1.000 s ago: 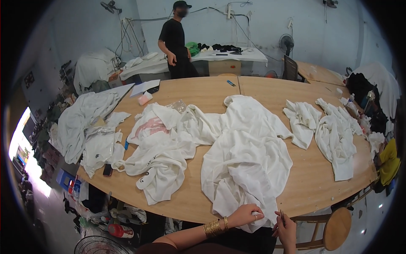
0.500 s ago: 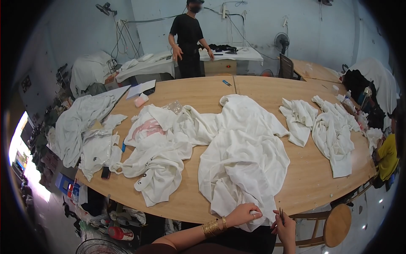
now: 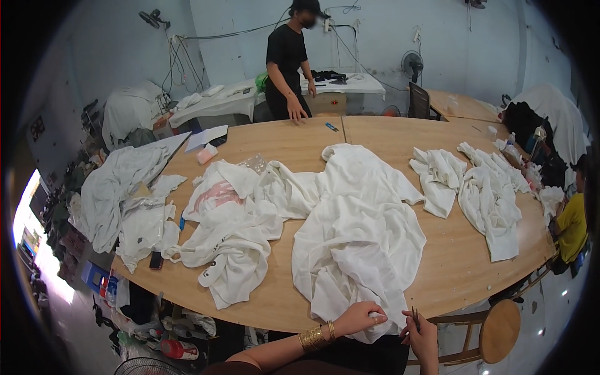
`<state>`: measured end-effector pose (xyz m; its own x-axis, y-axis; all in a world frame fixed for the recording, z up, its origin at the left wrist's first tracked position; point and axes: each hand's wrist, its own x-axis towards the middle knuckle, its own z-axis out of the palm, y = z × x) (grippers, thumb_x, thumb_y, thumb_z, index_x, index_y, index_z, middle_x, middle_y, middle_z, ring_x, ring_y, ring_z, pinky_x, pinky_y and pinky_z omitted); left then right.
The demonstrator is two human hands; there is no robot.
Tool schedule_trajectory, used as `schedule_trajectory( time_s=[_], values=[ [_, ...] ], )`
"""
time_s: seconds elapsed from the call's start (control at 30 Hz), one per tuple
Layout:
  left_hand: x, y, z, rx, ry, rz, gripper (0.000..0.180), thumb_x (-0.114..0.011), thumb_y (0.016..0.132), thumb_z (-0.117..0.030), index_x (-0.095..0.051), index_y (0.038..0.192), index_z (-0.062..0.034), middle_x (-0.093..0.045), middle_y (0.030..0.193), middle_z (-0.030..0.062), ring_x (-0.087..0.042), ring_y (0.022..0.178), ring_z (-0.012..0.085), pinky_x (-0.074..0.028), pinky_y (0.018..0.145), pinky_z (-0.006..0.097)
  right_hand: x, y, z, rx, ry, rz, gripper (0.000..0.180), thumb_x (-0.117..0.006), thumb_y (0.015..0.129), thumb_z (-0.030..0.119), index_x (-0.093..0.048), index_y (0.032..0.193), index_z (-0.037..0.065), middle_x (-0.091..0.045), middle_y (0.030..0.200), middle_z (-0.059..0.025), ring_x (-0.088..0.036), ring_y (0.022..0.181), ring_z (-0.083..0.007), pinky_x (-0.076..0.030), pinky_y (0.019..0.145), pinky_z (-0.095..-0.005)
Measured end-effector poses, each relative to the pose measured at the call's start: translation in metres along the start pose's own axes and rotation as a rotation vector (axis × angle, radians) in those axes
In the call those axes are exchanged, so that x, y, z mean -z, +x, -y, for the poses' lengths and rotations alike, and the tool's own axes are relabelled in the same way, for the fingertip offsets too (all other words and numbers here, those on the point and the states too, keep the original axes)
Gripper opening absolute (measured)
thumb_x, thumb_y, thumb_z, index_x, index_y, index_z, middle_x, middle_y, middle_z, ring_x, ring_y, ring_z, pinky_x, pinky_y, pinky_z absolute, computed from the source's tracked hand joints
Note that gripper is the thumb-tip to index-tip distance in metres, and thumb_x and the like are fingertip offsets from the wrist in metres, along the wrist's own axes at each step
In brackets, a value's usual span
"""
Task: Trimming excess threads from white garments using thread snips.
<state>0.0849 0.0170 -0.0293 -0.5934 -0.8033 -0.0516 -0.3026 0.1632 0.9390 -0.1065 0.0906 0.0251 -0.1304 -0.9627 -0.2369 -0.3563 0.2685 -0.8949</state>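
Pinching garment, right fingers clasping dark tool

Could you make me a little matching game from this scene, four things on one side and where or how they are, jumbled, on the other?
Column one
1. Left hand
2. Right hand
3. Blue tool
4. Standing co-worker

Column two
A. Lies near the far edge of the table
B. Has gold bangles at its wrist and grips white cloth
C. Dressed in black, beyond the table
D. Holds a dark pointed tool

Right pairs: 1-B, 2-D, 3-A, 4-C
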Motion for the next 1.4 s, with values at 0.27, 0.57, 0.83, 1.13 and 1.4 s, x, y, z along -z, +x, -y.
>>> schedule_trajectory(
  time_s=[0.27,0.57,0.83,1.13,1.4],
  values=[
    [0.002,0.001,-0.005,0.022,0.004,0.011,0.027,-0.063,0.083,-0.031,-0.067,0.090,-0.0056,-0.058,0.077,0.0076,-0.055,0.073,0.0192,-0.042,0.068,0.029,0.003,0.001,-0.001,-0.026,0.028,-0.006,0.024,-0.049,0.093,0.015,-0.060,0.109,0.001,-0.058,0.056,-0.0063,-0.054,0.043,-0.0095,-0.043,0.043,-0.0231],
    [0.002,0.002,-0.008,0.059,0.007,0.002,0.029,-0.063,0.081,-0.032,-0.067,0.090,-0.0050,-0.063,0.084,0.0114,-0.059,0.078,0.0247,-0.045,0.070,0.032,0.004,-0.001,-0.007,-0.045,0.036,0.066,0.022,-0.049,0.093,0.016,-0.059,0.103,-0.001,-0.058,0.056,-0.0075,-0.056,0.043,-0.0118,-0.044,0.040,-0.0224],
    [0.003,0.002,-0.006,0.021,-0.054,-0.060,0.026,-0.064,0.083,-0.030,-0.067,0.089,-0.0048,-0.059,0.072,0.0042,-0.051,0.065,0.0120,-0.040,0.060,0.026,-0.005,-0.008,-0.003,-0.120,0.101,0.068,0.025,-0.052,0.092,0.019,-0.062,0.097,-0.003,-0.060,0.057,-0.0083,-0.057,0.044,-0.0127,-0.044,0.040,-0.0240],
    [0.015,0.006,-0.018,0.280,-0.373,-0.041,0.022,-0.064,0.084,-0.022,-0.067,0.092,-0.0013,-0.058,0.071,-0.0024,-0.047,0.064,0.0048,-0.039,0.057,0.022,-0.013,-0.006,-0.006,-0.081,0.152,0.130,0.024,-0.049,0.094,0.018,-0.060,0.097,-0.003,-0.058,0.056,-0.0083,-0.056,0.041,-0.0122,-0.044,0.039,-0.0232],
    [0.011,0.006,-0.018,0.276,-0.345,-0.017,0.023,-0.063,0.084,-0.022,-0.067,0.092,-0.0004,-0.059,0.073,-0.0017,-0.048,0.066,0.0050,-0.040,0.058,0.022,-0.010,-0.007,-0.008,-0.102,0.154,0.110,0.023,-0.052,0.092,0.019,-0.061,0.093,-0.002,-0.059,0.056,-0.0073,-0.057,0.043,-0.0118,-0.044,0.041,-0.0233]
  ],
)
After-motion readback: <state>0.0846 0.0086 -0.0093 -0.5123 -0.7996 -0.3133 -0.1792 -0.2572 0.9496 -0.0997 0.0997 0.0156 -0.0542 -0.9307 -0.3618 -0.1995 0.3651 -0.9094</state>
